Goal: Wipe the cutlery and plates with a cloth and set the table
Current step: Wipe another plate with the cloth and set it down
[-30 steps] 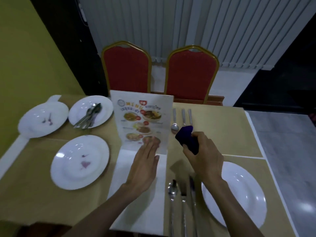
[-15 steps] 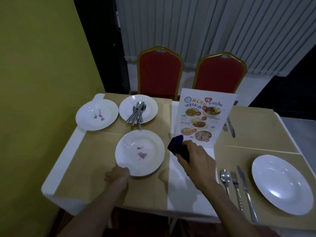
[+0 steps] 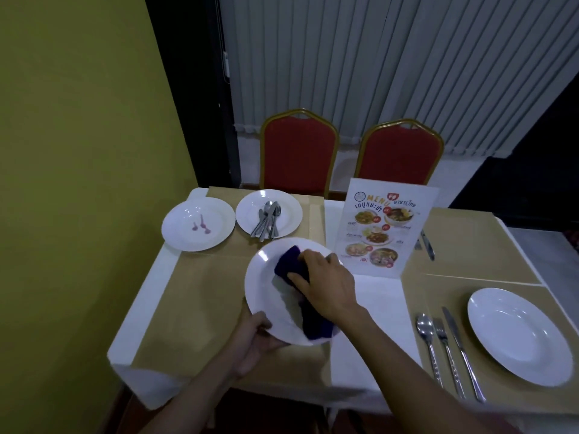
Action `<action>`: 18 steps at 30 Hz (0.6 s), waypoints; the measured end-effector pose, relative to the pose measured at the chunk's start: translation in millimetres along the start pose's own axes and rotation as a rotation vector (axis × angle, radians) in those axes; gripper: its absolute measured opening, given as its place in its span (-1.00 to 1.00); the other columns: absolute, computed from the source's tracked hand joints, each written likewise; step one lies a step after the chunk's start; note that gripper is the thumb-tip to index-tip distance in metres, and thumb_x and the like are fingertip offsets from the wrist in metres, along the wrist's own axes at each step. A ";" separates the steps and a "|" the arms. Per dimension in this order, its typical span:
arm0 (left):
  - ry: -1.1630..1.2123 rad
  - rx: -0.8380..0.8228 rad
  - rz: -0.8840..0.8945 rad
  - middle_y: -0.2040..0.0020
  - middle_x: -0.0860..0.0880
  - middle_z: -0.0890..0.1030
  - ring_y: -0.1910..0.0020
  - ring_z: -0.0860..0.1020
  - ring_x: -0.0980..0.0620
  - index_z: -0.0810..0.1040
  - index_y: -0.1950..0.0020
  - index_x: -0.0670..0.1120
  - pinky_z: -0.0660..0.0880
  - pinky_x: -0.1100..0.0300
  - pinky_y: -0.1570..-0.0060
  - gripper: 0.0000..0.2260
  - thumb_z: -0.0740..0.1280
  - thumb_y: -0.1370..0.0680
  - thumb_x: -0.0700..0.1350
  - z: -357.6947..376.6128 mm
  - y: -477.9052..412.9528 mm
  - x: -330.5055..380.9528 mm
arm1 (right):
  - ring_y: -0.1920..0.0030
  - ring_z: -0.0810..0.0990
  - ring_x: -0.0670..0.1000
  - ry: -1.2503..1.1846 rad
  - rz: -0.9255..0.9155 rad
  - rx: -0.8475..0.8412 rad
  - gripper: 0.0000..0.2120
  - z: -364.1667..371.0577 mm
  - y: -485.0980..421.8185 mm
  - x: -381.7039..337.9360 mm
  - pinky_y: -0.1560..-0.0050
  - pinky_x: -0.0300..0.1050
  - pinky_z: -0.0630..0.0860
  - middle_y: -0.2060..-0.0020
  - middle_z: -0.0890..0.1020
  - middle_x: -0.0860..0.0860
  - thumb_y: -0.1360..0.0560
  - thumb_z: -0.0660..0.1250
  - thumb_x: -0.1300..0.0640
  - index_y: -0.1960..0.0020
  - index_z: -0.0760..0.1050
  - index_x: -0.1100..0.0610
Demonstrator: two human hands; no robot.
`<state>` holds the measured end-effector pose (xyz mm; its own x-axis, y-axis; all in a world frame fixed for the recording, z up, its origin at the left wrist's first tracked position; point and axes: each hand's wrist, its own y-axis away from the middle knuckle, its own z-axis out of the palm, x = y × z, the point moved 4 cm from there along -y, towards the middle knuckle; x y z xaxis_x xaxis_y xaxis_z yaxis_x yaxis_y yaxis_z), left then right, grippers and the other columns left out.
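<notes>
In the middle of the frame the person holds a white plate (image 3: 266,296) just above the desk (image 3: 194,296), or so it looks to me. The left hand (image 3: 253,339) grips the plate's near edge, thumb on top. The right hand (image 3: 326,286) has its fingers (image 3: 300,278) curled round a dark blue cloth (image 3: 289,266) and presses it on the plate. A loose end of the cloth hangs down over the near rim. I think a few things could go wrong. The plate is held by one edge only, so a hard push with the cloth could tip it or make it slip and drop. The right hand is close to the standing menu card (image 3: 385,227), and a big wipe could knock it over. At the upper left, a stained plate (image 3: 188,233) and a plate (image 3: 250,211) with a pile of cutlery (image 3: 268,222) sit near each other. A swinging arm could bump them.
</notes>
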<state>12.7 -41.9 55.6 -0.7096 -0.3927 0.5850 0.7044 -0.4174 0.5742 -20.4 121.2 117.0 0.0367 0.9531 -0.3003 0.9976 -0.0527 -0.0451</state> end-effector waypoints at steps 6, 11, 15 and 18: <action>-0.006 -0.083 -0.003 -0.12 -0.24 0.65 0.01 0.62 -0.20 0.49 -0.28 -0.20 0.63 -0.14 0.14 -0.54 0.03 -0.47 -0.42 5.3 13.0 10.7 | -0.48 0.36 0.11 0.273 -0.343 -0.035 -0.42 34.3 43.6 -17.1 -0.45 0.31 0.19 -0.42 0.48 -0.01 -0.67 -0.19 -0.12 -0.46 0.41 0.10; -0.118 -0.098 0.071 -0.12 -0.15 0.67 0.04 0.60 -0.14 0.47 -0.33 -0.17 0.63 -0.05 0.25 -0.52 0.13 -0.44 -0.38 16.5 22.4 17.0 | -0.60 -0.04 0.06 0.255 -0.282 -0.071 -0.39 9.0 19.9 3.5 -0.51 0.29 -0.13 -0.60 0.05 -0.04 -0.64 0.12 0.05 -0.62 -0.03 0.02; -0.112 -0.059 0.176 0.03 -0.13 0.64 0.13 0.50 -0.15 0.55 -0.14 -0.07 0.60 -0.03 0.27 -0.59 0.07 -0.47 -0.40 18.8 30.7 27.9 | -0.59 0.08 0.07 0.252 -0.140 0.006 -0.42 -16.6 36.3 3.7 -0.47 0.24 0.11 -0.58 0.17 -0.02 -0.63 0.13 0.04 -0.61 0.06 0.06; -0.060 -0.040 0.144 0.08 -0.17 0.62 0.13 0.52 -0.15 0.56 -0.07 -0.16 0.53 -0.12 0.08 -0.66 0.10 -0.43 -0.37 19.3 29.6 21.3 | -0.55 0.19 0.09 0.186 -0.249 -0.056 -0.37 -11.1 66.0 -22.8 -0.33 0.21 0.29 -0.55 0.25 -0.05 -0.56 0.28 0.06 -0.58 0.15 0.01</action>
<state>18.7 -46.8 96.1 -0.5978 -0.4017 0.6937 0.7968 -0.3928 0.4592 45.3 99.3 131.5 -0.2044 0.9730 -0.1072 0.9787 0.2011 -0.0409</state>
